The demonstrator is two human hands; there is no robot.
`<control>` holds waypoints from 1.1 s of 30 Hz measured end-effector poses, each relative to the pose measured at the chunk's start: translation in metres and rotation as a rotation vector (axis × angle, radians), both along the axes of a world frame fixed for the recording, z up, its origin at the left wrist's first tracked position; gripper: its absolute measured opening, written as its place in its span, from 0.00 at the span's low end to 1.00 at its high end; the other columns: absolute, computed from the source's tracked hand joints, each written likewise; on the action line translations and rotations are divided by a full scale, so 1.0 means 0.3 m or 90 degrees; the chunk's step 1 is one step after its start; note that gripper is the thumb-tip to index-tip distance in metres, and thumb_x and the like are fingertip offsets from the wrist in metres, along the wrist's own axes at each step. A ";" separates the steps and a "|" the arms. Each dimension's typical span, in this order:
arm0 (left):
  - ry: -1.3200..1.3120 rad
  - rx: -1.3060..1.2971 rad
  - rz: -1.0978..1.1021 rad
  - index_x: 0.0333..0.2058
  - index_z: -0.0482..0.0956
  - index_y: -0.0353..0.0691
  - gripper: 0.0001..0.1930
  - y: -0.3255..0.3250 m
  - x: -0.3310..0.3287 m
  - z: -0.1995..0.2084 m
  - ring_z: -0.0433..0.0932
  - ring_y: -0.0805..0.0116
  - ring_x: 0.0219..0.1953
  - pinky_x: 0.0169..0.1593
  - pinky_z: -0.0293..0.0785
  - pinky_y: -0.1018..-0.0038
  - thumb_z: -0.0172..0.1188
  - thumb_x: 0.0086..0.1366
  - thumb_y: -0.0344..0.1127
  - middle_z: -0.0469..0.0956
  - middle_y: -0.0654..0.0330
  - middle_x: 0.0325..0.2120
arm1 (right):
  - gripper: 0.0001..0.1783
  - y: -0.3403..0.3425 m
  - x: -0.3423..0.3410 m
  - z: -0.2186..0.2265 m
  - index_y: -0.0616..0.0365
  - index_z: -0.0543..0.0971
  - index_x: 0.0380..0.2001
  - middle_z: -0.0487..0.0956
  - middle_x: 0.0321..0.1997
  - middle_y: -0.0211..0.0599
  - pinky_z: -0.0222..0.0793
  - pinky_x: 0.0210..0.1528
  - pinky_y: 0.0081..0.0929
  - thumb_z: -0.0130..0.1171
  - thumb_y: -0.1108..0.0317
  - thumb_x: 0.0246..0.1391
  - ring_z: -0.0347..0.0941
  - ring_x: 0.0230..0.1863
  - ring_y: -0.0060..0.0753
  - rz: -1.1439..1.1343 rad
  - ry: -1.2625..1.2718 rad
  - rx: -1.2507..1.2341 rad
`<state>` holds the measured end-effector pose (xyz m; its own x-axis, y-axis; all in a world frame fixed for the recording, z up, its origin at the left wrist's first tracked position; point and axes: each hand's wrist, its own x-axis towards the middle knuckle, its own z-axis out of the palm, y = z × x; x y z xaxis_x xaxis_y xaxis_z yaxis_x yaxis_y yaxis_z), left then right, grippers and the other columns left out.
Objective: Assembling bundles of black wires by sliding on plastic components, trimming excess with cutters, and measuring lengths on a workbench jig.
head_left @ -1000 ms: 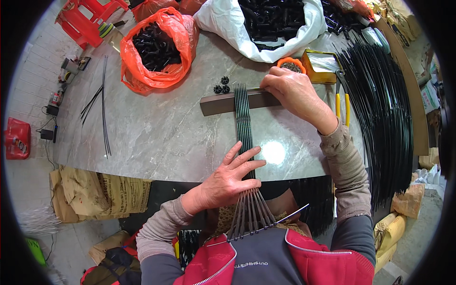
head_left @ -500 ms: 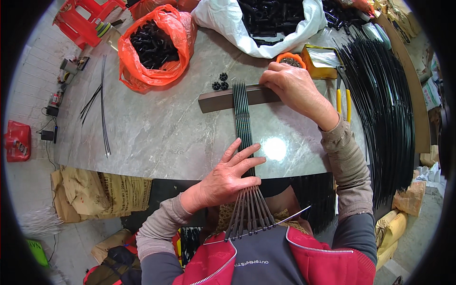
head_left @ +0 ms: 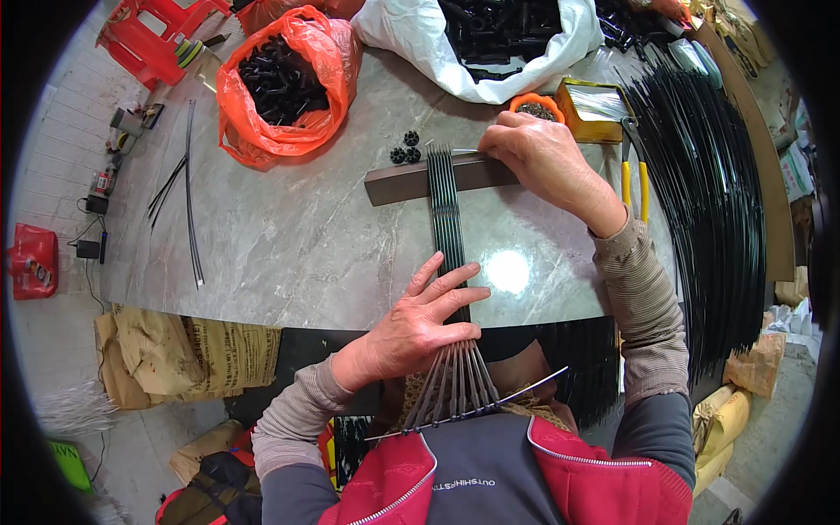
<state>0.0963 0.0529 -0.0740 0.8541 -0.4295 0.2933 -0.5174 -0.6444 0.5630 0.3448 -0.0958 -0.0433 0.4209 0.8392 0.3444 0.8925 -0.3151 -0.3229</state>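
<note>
A bundle of thin black rods (head_left: 447,227), like umbrella ribs, lies across a brown bar (head_left: 398,185) on the table. Its lower ends fan out over my lap, where a thin metal rod (head_left: 535,387) runs crosswise through them. My left hand (head_left: 420,322) rests on the bundle at the table's edge, fingers spread, thumb across the rods. Beyond the bar, my right hand (head_left: 551,166) pinches a fine pale wire (head_left: 466,150) that points left toward the rod tips. The fingertips of that hand are partly hidden. Several small black ribbed pieces (head_left: 405,150) sit left of the tips.
Black parts fill an orange bag (head_left: 232,105) and a white sack (head_left: 420,57) at the back. Beside my right hand are an orange dish (head_left: 560,114), a yellow tin of pale wires (head_left: 604,131) and yellow-handled pliers (head_left: 644,188). Long black rods (head_left: 713,219) pile up at right.
The fanned lower ends and the crosswise rod have shifted slightly away from my body and left. The wire at my right fingertips shows more clearly. Both hands stay nearly in place.
</note>
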 end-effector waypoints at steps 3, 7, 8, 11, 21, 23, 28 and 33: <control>0.000 0.000 -0.001 0.33 0.83 0.49 0.07 -0.001 0.001 0.000 0.63 0.52 0.69 0.74 0.46 0.45 0.68 0.53 0.34 0.74 0.58 0.57 | 0.05 -0.002 -0.001 0.004 0.58 0.82 0.36 0.79 0.37 0.36 0.75 0.42 0.36 0.60 0.73 0.57 0.80 0.39 0.42 0.007 -0.005 -0.001; -0.004 -0.001 0.001 0.33 0.83 0.49 0.07 0.000 0.000 -0.004 0.63 0.52 0.69 0.74 0.46 0.45 0.68 0.54 0.35 0.75 0.58 0.57 | 0.05 0.004 -0.001 -0.003 0.57 0.82 0.36 0.79 0.37 0.36 0.75 0.42 0.37 0.59 0.73 0.57 0.80 0.39 0.42 0.002 -0.001 -0.002; -0.004 -0.001 0.001 0.33 0.83 0.49 0.07 0.000 0.001 -0.005 0.63 0.52 0.69 0.74 0.46 0.45 0.68 0.54 0.35 0.75 0.58 0.57 | 0.05 0.004 -0.001 -0.004 0.57 0.82 0.36 0.79 0.37 0.36 0.74 0.42 0.36 0.60 0.73 0.57 0.80 0.39 0.42 -0.001 -0.003 -0.007; 0.001 0.003 -0.001 0.32 0.83 0.49 0.06 0.000 0.002 -0.005 0.63 0.52 0.69 0.74 0.46 0.44 0.67 0.54 0.35 0.74 0.58 0.57 | 0.05 0.003 0.000 -0.007 0.57 0.82 0.36 0.79 0.36 0.37 0.74 0.42 0.36 0.60 0.72 0.58 0.80 0.39 0.42 -0.005 0.001 -0.013; 0.001 0.010 -0.005 0.32 0.82 0.49 0.07 0.003 0.004 0.001 0.63 0.51 0.69 0.74 0.45 0.44 0.68 0.53 0.36 0.74 0.58 0.57 | 0.07 0.004 0.004 -0.008 0.58 0.83 0.38 0.79 0.37 0.37 0.75 0.44 0.35 0.59 0.72 0.59 0.80 0.40 0.41 0.008 0.006 -0.001; 0.002 0.013 -0.006 0.32 0.82 0.49 0.06 0.003 0.003 0.000 0.63 0.51 0.69 0.74 0.45 0.44 0.68 0.54 0.36 0.74 0.58 0.57 | 0.07 0.003 0.008 -0.013 0.58 0.83 0.38 0.79 0.37 0.37 0.75 0.44 0.35 0.59 0.72 0.59 0.80 0.40 0.41 0.009 -0.002 -0.001; 0.004 0.009 -0.005 0.32 0.83 0.49 0.07 0.002 0.004 -0.002 0.63 0.51 0.69 0.74 0.46 0.43 0.68 0.53 0.36 0.75 0.58 0.57 | 0.07 0.002 0.010 -0.013 0.58 0.83 0.38 0.80 0.37 0.38 0.75 0.44 0.35 0.58 0.72 0.59 0.80 0.41 0.41 0.011 -0.001 -0.003; 0.000 0.005 -0.004 0.32 0.83 0.49 0.07 0.003 0.004 -0.003 0.63 0.51 0.69 0.73 0.46 0.43 0.68 0.54 0.37 0.74 0.58 0.57 | 0.07 0.004 0.009 -0.013 0.58 0.83 0.38 0.79 0.37 0.38 0.75 0.44 0.35 0.58 0.72 0.59 0.80 0.41 0.42 0.014 0.003 -0.003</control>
